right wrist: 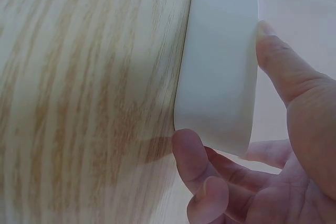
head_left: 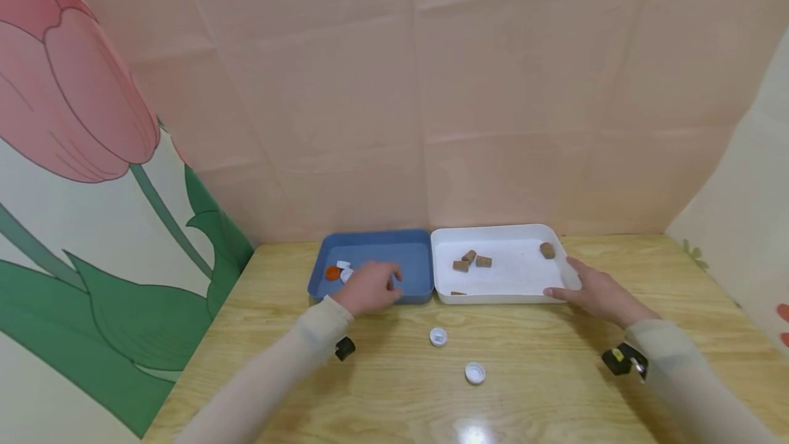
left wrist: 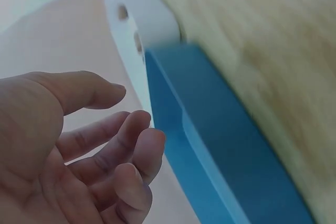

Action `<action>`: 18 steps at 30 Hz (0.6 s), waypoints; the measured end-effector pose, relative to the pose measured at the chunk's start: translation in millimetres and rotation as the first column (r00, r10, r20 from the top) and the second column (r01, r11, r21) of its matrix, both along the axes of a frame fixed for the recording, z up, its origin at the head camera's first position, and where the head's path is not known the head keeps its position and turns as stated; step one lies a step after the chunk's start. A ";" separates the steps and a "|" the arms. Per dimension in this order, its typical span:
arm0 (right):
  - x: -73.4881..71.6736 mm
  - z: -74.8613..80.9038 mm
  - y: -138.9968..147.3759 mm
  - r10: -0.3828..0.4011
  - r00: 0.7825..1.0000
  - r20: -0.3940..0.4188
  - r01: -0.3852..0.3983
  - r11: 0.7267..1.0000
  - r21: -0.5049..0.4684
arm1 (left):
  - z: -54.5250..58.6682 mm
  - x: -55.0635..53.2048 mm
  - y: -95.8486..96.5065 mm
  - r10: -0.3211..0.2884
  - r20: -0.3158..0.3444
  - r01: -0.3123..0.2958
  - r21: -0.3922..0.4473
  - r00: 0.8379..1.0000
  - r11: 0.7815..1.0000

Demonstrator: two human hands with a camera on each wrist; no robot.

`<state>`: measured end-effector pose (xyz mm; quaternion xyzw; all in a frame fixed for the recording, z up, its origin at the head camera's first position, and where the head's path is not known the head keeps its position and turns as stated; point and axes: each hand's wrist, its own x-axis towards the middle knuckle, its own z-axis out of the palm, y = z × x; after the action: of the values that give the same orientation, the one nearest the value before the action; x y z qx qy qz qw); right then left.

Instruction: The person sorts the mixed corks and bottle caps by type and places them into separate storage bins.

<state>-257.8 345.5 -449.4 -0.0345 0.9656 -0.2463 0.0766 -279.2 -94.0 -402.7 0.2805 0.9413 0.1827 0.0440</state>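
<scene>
My left hand (head_left: 372, 286) hovers over the front part of the blue tray (head_left: 376, 240), fingers loosely bent with nothing between them. Inside that tray, left of the hand, lie an orange bottle cap (head_left: 333, 273) and white bottle caps (head_left: 343, 264), partly hidden by the hand. At the front right corner of the white tray (head_left: 505, 298), my right hand (head_left: 594, 291) grips the wall. Its thumb (right wrist: 281, 59) lies at the rim, and the fingers (right wrist: 190, 156) curl round the corner's outside. Several brown corks (head_left: 483, 262) lie in the white tray.
Two white bottle caps, a nearer one (head_left: 474, 373) and a farther one (head_left: 438, 337), lie on the wooden table (head_left: 407, 403) in front of the trays. The trays stand side by side before a pink backdrop (head_left: 425, 122). A tulip-patterned sheet (head_left: 105, 88) covers the left side.
</scene>
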 end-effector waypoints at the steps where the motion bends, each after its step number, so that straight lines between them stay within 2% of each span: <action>1: -0.1 0.4 -0.5 0.000 1.000 -0.001 0.000 1.000 0.001 | -0.7 3.4 3.8 -0.012 -0.004 0.012 -0.008 1.000 1.000; 8: 0.1 -1.4 0.5 0.006 1.000 -0.012 -0.006 1.000 0.003 | -8.9 26.8 27.9 -0.051 0.049 0.055 -0.096 0.997 0.994; 13: -1.2 -2.6 2.4 0.007 1.000 -0.010 -0.007 1.000 0.002 | -18.4 36.2 40.0 -0.066 0.103 0.080 -0.132 0.992 0.988; 18: -0.9 -2.2 2.2 0.014 1.000 -0.015 -0.014 1.000 0.008 | -27.5 43.3 47.0 -0.075 0.114 0.093 -0.157 0.991 0.983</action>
<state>-258.7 347.8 -451.6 -0.0427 0.9668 -0.2417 0.0711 -236.0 -47.1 -430.2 0.3053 0.9366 0.1182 0.1250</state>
